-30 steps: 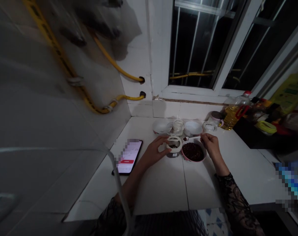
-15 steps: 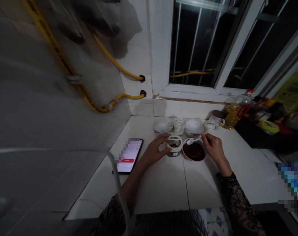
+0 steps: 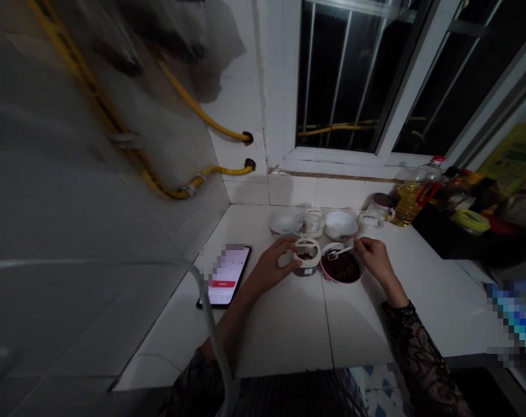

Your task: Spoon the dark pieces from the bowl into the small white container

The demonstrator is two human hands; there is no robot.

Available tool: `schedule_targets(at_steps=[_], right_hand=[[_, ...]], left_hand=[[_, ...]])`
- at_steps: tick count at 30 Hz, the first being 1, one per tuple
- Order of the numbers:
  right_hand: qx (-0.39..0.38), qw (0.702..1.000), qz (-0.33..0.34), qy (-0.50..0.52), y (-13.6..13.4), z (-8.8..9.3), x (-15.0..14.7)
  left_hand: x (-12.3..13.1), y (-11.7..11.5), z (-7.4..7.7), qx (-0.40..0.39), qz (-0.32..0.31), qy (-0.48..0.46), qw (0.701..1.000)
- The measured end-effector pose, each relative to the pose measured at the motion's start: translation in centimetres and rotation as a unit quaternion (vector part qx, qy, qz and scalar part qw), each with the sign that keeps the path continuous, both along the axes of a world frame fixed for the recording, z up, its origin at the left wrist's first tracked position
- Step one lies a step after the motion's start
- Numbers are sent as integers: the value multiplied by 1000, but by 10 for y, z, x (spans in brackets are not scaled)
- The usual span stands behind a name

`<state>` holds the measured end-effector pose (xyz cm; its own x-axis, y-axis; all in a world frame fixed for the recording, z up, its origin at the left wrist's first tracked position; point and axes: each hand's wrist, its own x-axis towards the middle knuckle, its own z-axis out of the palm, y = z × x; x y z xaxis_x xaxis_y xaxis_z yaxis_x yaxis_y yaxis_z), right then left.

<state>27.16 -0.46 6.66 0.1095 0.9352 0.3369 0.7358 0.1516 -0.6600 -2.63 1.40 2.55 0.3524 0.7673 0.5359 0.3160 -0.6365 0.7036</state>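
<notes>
My left hand (image 3: 272, 267) is wrapped round a small white-rimmed jar (image 3: 307, 258) of dark contents on the white counter (image 3: 289, 324). Right beside the jar stands a pink-rimmed bowl (image 3: 342, 268) filled with dark reddish bits. My right hand (image 3: 375, 259) pinches the handle of a small white spoon (image 3: 339, 251), whose scoop is over the bowl's far left rim.
Behind the bowl stand two white bowls (image 3: 340, 224) and small clear jars (image 3: 314, 223). A lit phone (image 3: 226, 274) lies at the left. An oil bottle (image 3: 413, 191) and packets crowd the right by the window. Yellow hoses (image 3: 202, 176) run along the left wall.
The spoon has come back from over the jar side and dropped onto the bowl's rim. My left hand has stayed on the jar.
</notes>
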Motion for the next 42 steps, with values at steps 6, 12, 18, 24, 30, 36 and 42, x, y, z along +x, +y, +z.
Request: schedule_targets(at_steps=[6, 12, 18, 24, 30, 36, 42], right_hand=[[-15, 999, -17, 46, 2, -1, 2], [-34, 997, -25, 65, 5, -3, 5], [-55, 991, -24, 119, 9, -7, 7], [-72, 982, -7, 174, 8, -5, 5], [-91, 974, -12, 205, 9, -2, 3], [-78, 971, -20, 227, 8, 6, -6], [94, 988, -23, 122, -7, 14, -50]], left_hand=[[0, 0, 1, 1, 2, 5, 1000], [0, 1, -1, 2, -2, -4, 1000], [1, -1, 0, -1, -2, -9, 1000], [1, -3, 4, -17, -6, -13, 1000], [1, -5, 7, -23, -2, -12, 1000], [1, -5, 8, -24, -9, -13, 1000], [1, -5, 6, -26, -5, -22, 999]])
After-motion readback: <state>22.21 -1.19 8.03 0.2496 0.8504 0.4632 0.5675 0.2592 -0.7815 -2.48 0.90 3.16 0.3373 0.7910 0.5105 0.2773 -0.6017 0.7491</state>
